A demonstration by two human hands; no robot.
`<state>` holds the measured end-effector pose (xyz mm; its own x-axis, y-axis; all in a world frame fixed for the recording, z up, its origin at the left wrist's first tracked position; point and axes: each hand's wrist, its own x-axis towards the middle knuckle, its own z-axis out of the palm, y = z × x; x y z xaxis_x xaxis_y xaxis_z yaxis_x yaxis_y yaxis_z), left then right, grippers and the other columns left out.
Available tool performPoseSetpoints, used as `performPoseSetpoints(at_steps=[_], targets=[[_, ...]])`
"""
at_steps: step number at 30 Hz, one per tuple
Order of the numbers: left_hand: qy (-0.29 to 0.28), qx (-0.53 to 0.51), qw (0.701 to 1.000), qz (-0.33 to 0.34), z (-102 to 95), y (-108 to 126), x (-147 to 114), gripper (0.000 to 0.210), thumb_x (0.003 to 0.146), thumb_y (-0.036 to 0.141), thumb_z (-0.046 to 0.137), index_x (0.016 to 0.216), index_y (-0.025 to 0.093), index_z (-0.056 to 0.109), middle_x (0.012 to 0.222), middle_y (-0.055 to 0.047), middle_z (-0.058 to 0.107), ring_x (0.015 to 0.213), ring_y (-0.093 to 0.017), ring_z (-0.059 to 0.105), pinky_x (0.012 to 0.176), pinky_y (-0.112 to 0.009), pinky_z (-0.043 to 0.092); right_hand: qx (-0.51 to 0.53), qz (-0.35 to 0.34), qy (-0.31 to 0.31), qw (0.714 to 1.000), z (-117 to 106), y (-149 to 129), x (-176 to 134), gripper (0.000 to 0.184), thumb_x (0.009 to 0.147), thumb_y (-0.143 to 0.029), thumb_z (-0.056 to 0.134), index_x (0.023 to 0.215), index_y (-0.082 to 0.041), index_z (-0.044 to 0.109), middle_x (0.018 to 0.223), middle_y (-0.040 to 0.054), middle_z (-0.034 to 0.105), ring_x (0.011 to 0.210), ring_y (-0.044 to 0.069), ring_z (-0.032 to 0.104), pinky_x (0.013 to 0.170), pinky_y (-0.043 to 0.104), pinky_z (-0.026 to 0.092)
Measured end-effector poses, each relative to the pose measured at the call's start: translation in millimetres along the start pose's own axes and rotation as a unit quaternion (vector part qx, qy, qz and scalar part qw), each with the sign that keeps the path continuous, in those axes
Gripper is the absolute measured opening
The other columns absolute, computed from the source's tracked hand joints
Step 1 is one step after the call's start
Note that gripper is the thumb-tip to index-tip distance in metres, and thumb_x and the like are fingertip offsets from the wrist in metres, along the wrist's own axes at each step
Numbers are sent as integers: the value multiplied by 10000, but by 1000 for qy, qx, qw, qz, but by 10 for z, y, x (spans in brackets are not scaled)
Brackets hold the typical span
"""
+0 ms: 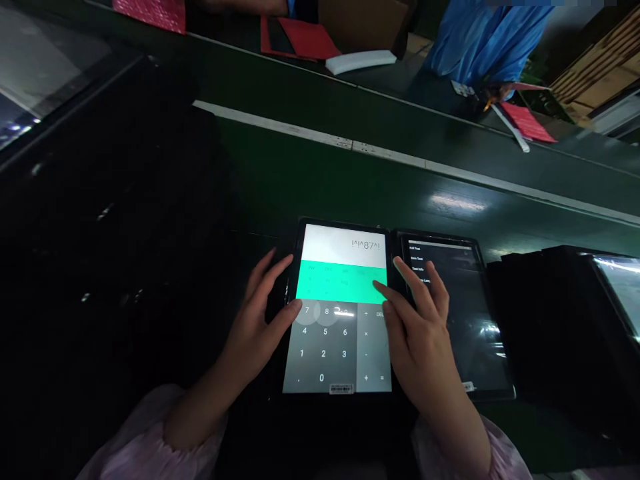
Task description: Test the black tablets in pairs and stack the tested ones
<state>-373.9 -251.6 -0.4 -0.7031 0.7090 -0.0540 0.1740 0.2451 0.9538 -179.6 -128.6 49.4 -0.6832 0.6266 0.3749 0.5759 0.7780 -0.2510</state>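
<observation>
A tablet [340, 347] lies flat before me, its screen lit with a calculator: white display on top, a green band, grey number keys below. My left hand [260, 320] rests at its left edge, thumb touching the screen by the 7 key, fingers spread. My right hand [420, 333] lies over its right edge, a fingertip on the green band. A second tablet [465, 333] with a dark menu screen lies right beside the first, partly under my right hand.
More dark tablets [575, 313] lie at the right. A green conveyor belt [350, 173] with a white stripe runs across behind. Beyond it are red sheets [300, 37], a white foam piece [360, 61] and a person in blue [480, 40].
</observation>
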Motion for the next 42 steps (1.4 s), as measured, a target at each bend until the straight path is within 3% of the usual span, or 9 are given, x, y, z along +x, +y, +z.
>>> performPoseSetpoints(at_steps=[5,10,17,22,26,29,33,38,42], targets=[[-14,-9,999,-45,-37,100,33,602,849,564,691,1396,315,682,1745,-66,410,1650,-371,298,1286,-591,382,1,-21,-11,1000,-42,-12,-12,395,1121,-242,420,1328,-264,757,1664,67,530,1670,438,209,1182,771,453],[-11,3,999,-45,-44,113,55,588,844,561,673,1378,315,683,1733,-65,428,1646,-364,306,1299,-602,351,-39,47,75,995,-203,391,-28,380,1121,-362,448,1231,-276,802,1610,67,580,1639,436,279,1227,767,396],[17,26,999,-36,-23,96,65,486,886,542,644,1322,335,702,1665,-55,518,1626,-367,341,1324,-622,280,-51,88,75,992,-211,765,-96,455,1123,-487,416,1279,-297,799,1671,75,505,1671,459,172,1269,828,227],[31,-19,999,-37,22,201,235,421,851,526,661,1207,309,716,1570,-75,609,1603,-361,387,1330,-562,298,-16,120,95,988,-381,977,-208,459,1103,-533,448,1311,-291,778,1543,102,641,1554,408,441,1251,742,360],[14,-71,994,-79,108,328,473,507,773,494,694,1228,272,679,1403,-94,708,1379,-377,629,1183,-550,502,-20,201,122,972,-481,1277,-395,652,1047,-709,421,1326,-226,760,1356,167,744,1295,398,678,1111,654,524],[23,-72,992,-104,176,386,601,523,714,463,723,1191,263,652,1157,-68,757,1150,-346,728,1008,-500,602,-33,240,140,960,-541,1429,-562,704,1024,-752,415,1341,-220,750,1275,158,780,1192,368,740,1015,565,593],[30,-53,990,-126,177,461,682,492,697,463,713,1140,264,640,1059,-52,753,1079,-333,743,936,-468,623,-3,260,129,957,-692,1429,-716,579,1043,-667,485,1322,-238,757,1229,121,803,1138,332,767,959,498,625],[-52,-3,989,-139,-14,723,800,453,817,446,697,1233,266,692,1206,-48,781,1306,-365,672,1156,-502,518,36,186,150,970,-821,1195,-660,441,1090,-523,499,1149,-243,835,1287,111,786,1231,313,734,1045,513,603],[-133,94,980,-118,-197,826,909,567,824,587,712,1312,298,716,1319,-45,783,1448,-412,567,1171,-541,499,60,35,72,995,-769,986,-563,434,1125,-400,439,1128,-286,858,1371,87,757,1430,313,607,1106,546,590]])
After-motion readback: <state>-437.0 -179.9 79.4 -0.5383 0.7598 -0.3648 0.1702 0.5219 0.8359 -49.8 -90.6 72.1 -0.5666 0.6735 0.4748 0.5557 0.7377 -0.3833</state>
